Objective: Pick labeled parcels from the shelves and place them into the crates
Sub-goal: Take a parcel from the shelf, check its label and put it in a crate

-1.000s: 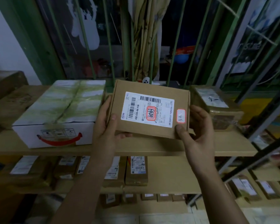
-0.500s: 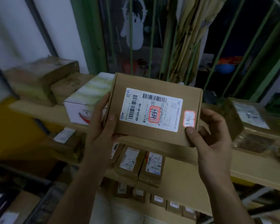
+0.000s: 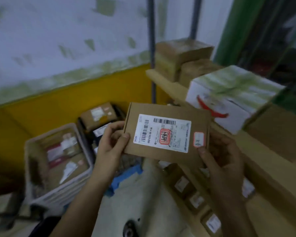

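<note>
Parcel (image 3: pixel 166 132), brown cardboard with its white label facing up, held in mid-air by 2 hands: left hand (image 3: pixel 109 147) grips its left edge, thumb on top; right hand (image 3: pixel 224 161) pinches its lower right corner. Grey crate (image 3: pixel 58 192) lies below left; shelf (image 3: pixel 169 84) stands right.

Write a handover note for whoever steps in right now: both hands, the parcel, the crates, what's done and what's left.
Hands: left hand grips the left edge of the labeled brown parcel; right hand grips its right corner.
Parcel: off the shelf, held label up.
Done: the white crate on the floor to the left holds several parcels.
Left: set this parcel in a crate, then pick more from the shelf.
</note>
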`<state>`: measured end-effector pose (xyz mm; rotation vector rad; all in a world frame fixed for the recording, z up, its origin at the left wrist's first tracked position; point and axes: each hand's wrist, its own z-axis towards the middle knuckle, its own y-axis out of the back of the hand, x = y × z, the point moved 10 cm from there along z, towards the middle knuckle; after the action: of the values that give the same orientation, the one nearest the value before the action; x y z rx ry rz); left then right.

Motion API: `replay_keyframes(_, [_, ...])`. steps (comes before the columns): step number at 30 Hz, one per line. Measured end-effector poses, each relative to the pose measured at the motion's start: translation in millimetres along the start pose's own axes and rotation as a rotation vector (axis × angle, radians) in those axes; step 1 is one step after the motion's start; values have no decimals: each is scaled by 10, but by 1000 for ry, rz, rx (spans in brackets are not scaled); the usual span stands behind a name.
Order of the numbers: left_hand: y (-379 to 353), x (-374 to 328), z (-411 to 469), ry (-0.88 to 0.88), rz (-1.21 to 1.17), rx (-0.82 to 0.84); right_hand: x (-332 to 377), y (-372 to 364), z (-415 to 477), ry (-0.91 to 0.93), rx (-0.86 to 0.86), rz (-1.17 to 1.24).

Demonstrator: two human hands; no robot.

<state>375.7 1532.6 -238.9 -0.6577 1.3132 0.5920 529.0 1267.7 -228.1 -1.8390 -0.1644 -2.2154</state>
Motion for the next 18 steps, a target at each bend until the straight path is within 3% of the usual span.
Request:
replay_keyframes(6, [1386, 163, -103, 57, 59, -273, -290, -1431, -90, -36, 310, -62])
replay_keyframes(18, [3980, 568, 82, 167, 176, -530, -1015, -4242, -464, -122, 655, -128])
